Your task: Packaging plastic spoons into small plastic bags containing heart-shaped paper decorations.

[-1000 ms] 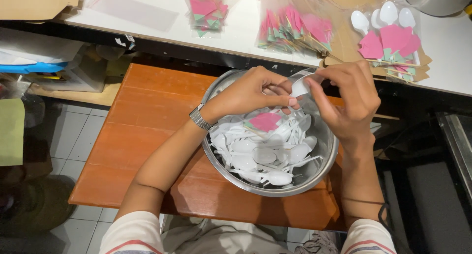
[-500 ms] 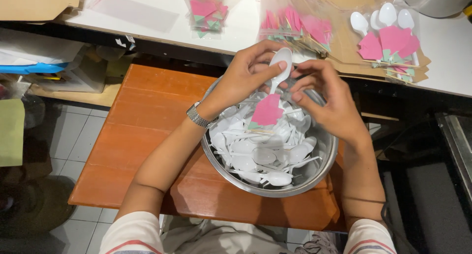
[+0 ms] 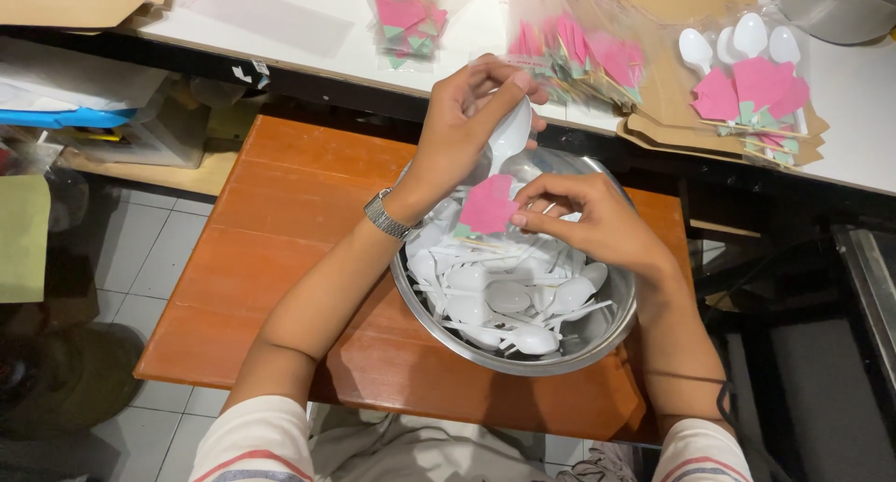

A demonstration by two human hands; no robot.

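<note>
Over the bowl (image 3: 597, 347), a white spoon (image 3: 509, 137) is gripped in the left hand (image 3: 462, 127), fingers curled shut around it, bowl end down. A pink paper piece (image 3: 488, 205) is pinched at its edge by the right hand (image 3: 588, 221), just below the spoon. More spoons are piled in the bowl, which is set on an orange board (image 3: 271, 249). Packed sets (image 3: 747, 90) lie on the white table (image 3: 308, 25) beyond.
</note>
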